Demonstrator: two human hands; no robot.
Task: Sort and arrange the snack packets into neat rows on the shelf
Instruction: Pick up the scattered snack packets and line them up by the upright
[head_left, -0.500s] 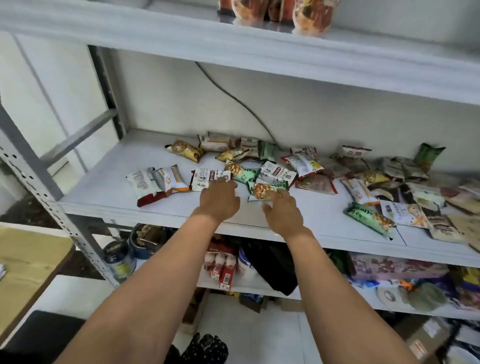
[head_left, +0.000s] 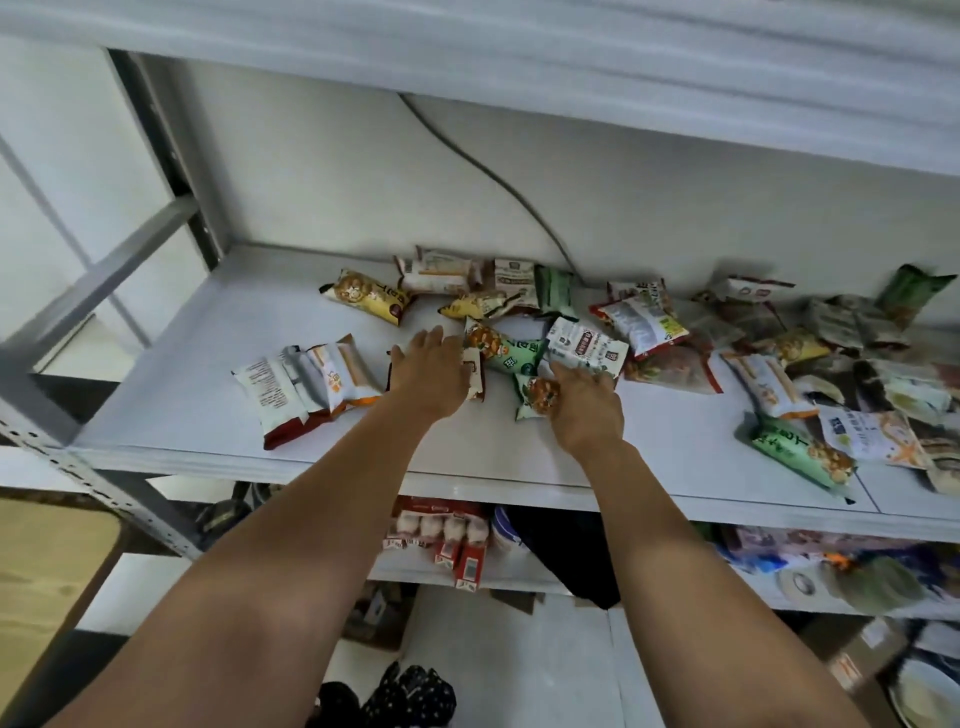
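Shelf board of white painted metal (head_left: 182, 395) is carrying the snack packets, most of them lying loose and unsorted. Reference item: the small green plastic packet with a nut picture (head_left: 535, 397). It is lying near the middle of the board, its long axis running from front-left to back-right, not square to the front edge.

The right hand (head_left: 584, 405) is touching this packet on its right side and is the nearer hand. Its fingers are extending past the packet's back end onto the white foil packet with a dark label (head_left: 584, 348). Whether the thumb is pinching the green packet cannot be told, because the hand itself is hiding the contact. The left hand (head_left: 428, 371) is lying just left of the green packet, fingers straight and spread. It is pressing flat on a white packet with a brown edge (head_left: 474, 376), of which only a strip is showing.

Further left of the green packet, beyond the left hand, two white pillow packets (head_left: 306, 384) are lying side by side and touching, long axes front to back. They are judged to be the start of a row. The coming move is judged to need a turn of the green packet onto that axis.

Well to the right of the green packet, a heap of mixed packets (head_left: 841, 353) is overlapping, blurred and cut off by the frame edge, so its contents cannot be counted.
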